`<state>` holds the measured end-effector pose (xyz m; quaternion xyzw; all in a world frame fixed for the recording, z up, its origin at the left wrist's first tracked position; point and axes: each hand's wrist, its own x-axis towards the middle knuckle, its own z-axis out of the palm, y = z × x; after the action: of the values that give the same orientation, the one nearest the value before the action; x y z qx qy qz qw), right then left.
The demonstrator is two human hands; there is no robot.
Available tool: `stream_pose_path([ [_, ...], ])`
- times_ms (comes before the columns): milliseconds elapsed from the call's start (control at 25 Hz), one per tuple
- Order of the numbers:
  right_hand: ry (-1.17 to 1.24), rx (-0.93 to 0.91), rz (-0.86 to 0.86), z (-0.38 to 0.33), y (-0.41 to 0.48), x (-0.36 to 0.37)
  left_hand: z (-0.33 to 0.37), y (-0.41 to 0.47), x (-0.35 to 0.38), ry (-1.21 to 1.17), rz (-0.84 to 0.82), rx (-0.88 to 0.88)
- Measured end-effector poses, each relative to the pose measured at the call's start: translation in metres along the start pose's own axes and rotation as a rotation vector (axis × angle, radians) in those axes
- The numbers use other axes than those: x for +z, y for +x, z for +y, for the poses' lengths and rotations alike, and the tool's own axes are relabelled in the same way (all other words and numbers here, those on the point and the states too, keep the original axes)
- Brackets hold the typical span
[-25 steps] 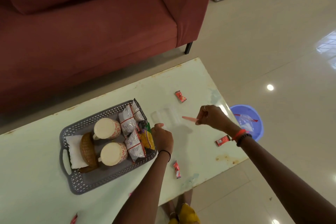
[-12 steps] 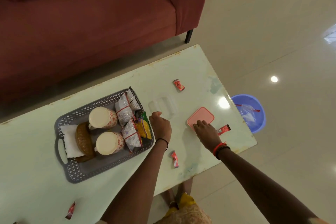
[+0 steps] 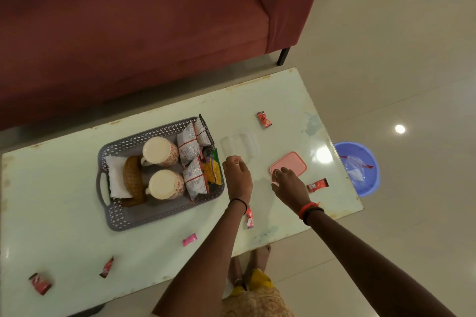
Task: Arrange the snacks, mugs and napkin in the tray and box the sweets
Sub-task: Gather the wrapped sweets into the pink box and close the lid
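Sweets (image 3: 40, 283) lie loose on the near left of the table (image 3: 51, 188), two red and, further in, a pink one (image 3: 189, 239); none is boxed yet. Next comes the grey tray (image 3: 164, 217), already dressed: napkin (image 3: 114, 177) and woven mat (image 3: 132, 180) at its left end, two mugs (image 3: 159, 150) in the middle, snack packets (image 3: 192, 159) along its right wall; that half looks finished. Just right of it sits the clear box (image 3: 240, 145), uncovered; the left hand (image 3: 238, 177) is at its near rim, fingers loosely curled; whether it pinches the rim I cannot tell. A red sweet (image 3: 249, 217) peeps from under that wrist; another (image 3: 264, 119) lies beyond the box. Further right the pink lid (image 3: 289, 163) lies flat, apart from the box; the right hand (image 3: 289, 183) rests relaxed, slightly spread fingertips on its near corner, gripping nothing. A last red sweet (image 3: 318, 185) lies just right of that hand.

The step now seems to be filling the box; it looks light, so steady it with the left hand while the right pinches the nearest sweets in; keep the lid aside until the far-left ones and the half-hidden one are in.
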<state>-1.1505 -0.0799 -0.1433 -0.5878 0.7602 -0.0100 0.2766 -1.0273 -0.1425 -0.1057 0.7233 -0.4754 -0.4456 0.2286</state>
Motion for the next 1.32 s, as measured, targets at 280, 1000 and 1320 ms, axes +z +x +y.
stream_pose_path([
  [280,0.153,0.001,0.0,-0.071,-0.031,0.001,-0.03,-0.042,-0.06,-0.119,0.08,0.093],
  [1000,0.208,-0.251,-0.096,-0.329,-0.118,0.146,-0.276,-0.065,-0.349,0.109,0.473,-0.07],
  [1320,-0.141,-0.535,-0.214,-0.381,-0.11,0.232,-0.361,-0.014,-0.432,0.198,0.425,-0.275],
])
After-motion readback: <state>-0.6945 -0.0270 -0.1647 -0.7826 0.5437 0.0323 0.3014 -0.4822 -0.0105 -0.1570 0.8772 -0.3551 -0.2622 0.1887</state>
